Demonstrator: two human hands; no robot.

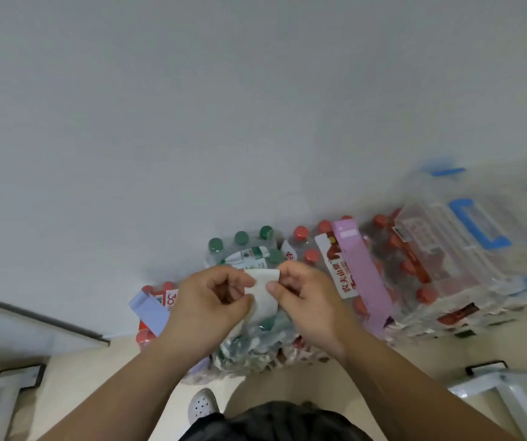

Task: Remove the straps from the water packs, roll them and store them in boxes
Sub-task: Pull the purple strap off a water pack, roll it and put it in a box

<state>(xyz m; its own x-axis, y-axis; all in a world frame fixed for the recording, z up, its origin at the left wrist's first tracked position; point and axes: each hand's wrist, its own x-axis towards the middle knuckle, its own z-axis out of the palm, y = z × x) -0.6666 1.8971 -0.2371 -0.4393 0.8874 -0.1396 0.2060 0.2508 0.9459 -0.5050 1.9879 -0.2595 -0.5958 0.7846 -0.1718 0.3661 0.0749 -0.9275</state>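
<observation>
A white strap (263, 289) is pinched between my left hand (214, 300) and my right hand (300, 294), held above a shrink-wrapped water pack with green caps (246, 246). My thumbs and fingers curl around the strap's upper part; its lower end hangs down between my hands. A water pack with red caps (392, 265) lies to the right, carrying a pink strap (362, 272) across its top. Another red-capped pack (150, 313) at the left has a pale blue strap (147, 308). A clear storage box with blue latches (465, 237) rests on the right packs.
The packs sit on the floor against a pale grey wall (224, 106). Metal furniture legs stand at the lower left (4, 396) and lower right (507, 386). My white shoe (203, 404) is on the beige floor just behind the packs.
</observation>
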